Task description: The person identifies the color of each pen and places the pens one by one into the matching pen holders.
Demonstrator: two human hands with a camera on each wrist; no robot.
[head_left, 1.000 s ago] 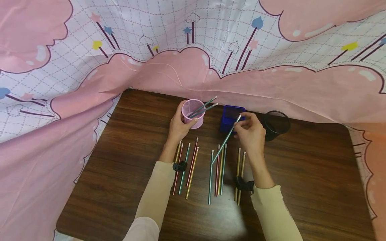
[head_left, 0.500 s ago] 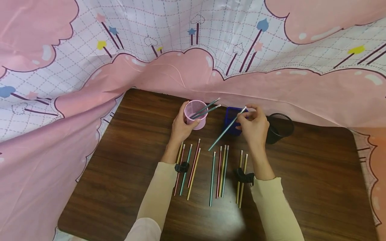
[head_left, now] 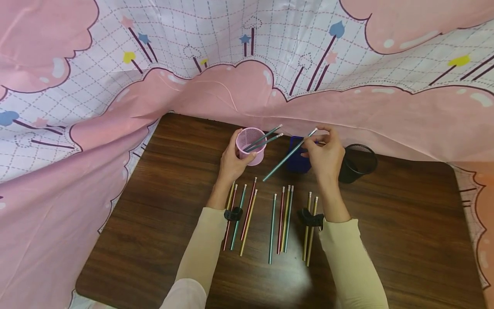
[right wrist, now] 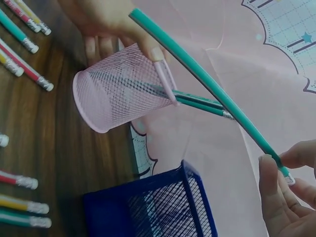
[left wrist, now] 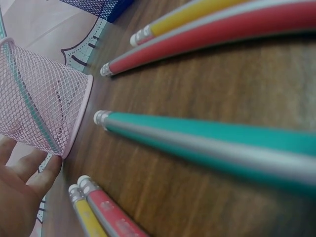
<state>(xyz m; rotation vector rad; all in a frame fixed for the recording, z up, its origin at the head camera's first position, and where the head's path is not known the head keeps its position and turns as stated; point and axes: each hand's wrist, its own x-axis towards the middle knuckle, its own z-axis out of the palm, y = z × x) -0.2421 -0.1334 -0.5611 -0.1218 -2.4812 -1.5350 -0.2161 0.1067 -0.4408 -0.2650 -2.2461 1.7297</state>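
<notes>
My left hand point(head_left: 230, 164) grips a pink mesh pencil cup point(head_left: 255, 160) at the back of the table, thumb in front and fingers behind. Two green pencils point(right wrist: 200, 102) lean inside, eraser ends sticking out to the right. Between thumb and fingertips, my right hand point(head_left: 326, 159) pinches a third green pencil point(head_left: 284, 160) close to its white eraser. This pencil slants through the air, its far end pointing down and left toward the pink cup. Below the right hand stands a square blue mesh holder point(head_left: 299, 166), partly covered by the hand and pencil.
A round black mesh cup point(head_left: 349, 172) stands right of the blue holder. Nearer me lie several red, gold and green pencils: a left group point(head_left: 245, 227), a middle group point(head_left: 279, 223) and a gold pair point(head_left: 311, 240). A pink patterned cloth point(head_left: 216, 96) hangs behind the table.
My right hand has raised the green pencil off the middle group, its lower end moving up and left toward the pink cup. The left hand keeps its grip on the cup.
</notes>
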